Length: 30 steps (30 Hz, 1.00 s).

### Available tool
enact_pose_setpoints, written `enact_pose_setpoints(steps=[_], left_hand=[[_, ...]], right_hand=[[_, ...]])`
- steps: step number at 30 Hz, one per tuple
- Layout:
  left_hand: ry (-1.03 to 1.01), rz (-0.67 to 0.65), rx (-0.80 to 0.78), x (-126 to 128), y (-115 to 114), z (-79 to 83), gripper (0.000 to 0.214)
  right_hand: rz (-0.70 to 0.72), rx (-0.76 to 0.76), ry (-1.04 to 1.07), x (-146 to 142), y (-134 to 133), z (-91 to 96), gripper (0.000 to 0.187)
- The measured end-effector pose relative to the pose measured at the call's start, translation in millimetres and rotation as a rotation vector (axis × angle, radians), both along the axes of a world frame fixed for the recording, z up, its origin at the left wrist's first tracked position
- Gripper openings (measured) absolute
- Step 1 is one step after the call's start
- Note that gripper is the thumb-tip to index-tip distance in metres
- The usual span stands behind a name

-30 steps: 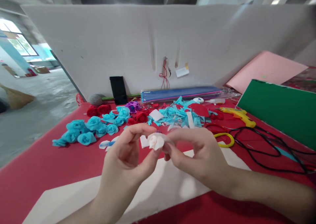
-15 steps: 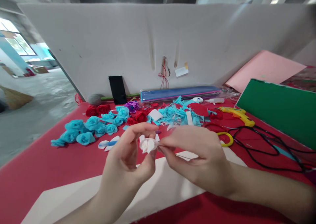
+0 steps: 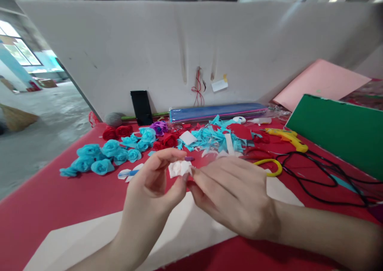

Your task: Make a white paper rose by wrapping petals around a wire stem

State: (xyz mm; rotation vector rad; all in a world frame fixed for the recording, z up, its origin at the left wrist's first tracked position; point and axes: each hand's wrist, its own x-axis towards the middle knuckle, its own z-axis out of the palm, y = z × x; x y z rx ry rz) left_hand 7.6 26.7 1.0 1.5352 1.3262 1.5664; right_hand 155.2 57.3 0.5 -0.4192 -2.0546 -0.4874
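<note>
White paper flower [image 3: 179,168] sits between fingers of left hand [image 3: 149,201], thumb under it, forefinger arched above; fingers of right hand [image 3: 236,195] close on its base, exact pinch partly hidden. Likely very light, soft, easily crushed; best held at base, petals left free. Below fingers: pale sheet [image 3: 179,231] on red surface [image 3: 221,257]. Left of fingers: blue paper flowers [image 3: 102,166]. Just beyond: blue scraps [image 3: 209,137], crowding space. Right of fingers: yellow scissors handle [image 3: 280,167], partly behind right hand; farther right, tangled black cord [image 3: 341,204], likely snag.

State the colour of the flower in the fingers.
The flower is off-white, seen best in the head view.
</note>
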Motion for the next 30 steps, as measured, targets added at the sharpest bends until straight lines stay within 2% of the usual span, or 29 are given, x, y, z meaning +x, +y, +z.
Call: enact_pose_setpoints(steps=[10,15,20,25,30], left_hand=[[0.019,0.014,0.012,1.6,5.9,-1.9,0.015],[-0.038,-0.005,0.021,0.7,7.5,1.4,0.021],[0.017,-0.027,0.101,-4.8,3.5,7.5,0.033],[0.208,0.04,0.271,-12.7,0.5,17.1,0.022],[0.409,0.034,0.399,-17.6,-1.5,23.1,0.021]], right_hand=[[-0.052,0.063,-0.05,3.0,2.4,0.0,0.007],[-0.062,0.029,-0.012,3.2,6.2,2.1,0.003],[0.069,-0.171,0.115,3.1,8.4,8.5,0.006],[0.156,-0.423,0.264,0.7,2.6,13.0,0.012],[0.208,-0.619,0.272,-2.0,-4.0,14.1,0.017]])
